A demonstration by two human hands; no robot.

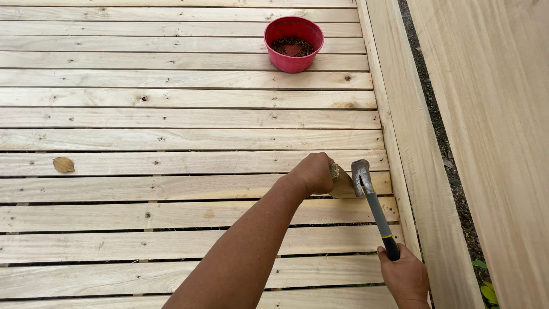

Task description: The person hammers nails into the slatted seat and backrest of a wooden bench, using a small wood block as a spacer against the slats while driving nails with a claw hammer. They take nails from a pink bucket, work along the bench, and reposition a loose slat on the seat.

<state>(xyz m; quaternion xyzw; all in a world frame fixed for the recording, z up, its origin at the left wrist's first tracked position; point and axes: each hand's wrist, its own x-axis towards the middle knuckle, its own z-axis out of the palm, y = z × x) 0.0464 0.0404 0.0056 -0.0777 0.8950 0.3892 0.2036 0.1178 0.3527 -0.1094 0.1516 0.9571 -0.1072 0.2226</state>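
**A:** What fills the view?

**B:** A wide deck of pale, unfinished wooden slats [171, 120] running left to right, seen from above. The upper slats lie close together; the lower ones have dark gaps between them. Along the right edge runs a long pale wooden rail [400, 143], then a strip of dark ground, then a broad pale wooden board [497, 143].

**A:** Where are the person's hands?

**B:** Both are low and right of centre. The left hand [313, 173] reaches in on a bare forearm from the bottom middle. Its fingers are curled tightly together around a small tan wooden block [343, 184], which rests on a slat near the rail. The right hand [405, 277] sits at the bottom edge, closed in a fist around the handle end of a steel claw hammer with a grey shaft and black and yellow grip [374, 209].

**A:** And the hammer's head?

**B:** It rests just beside the block's right side, seemingly touching it, with the shaft slanting down and right to the fist.

**A:** Anything else?

**B:** A round red plastic bowl [293, 43] stands on the slats at the top, well apart from the hands, holding a dark heap of small pieces too fine to identify. A small dry brown leaf [63, 165] lies on a slat at the far left.
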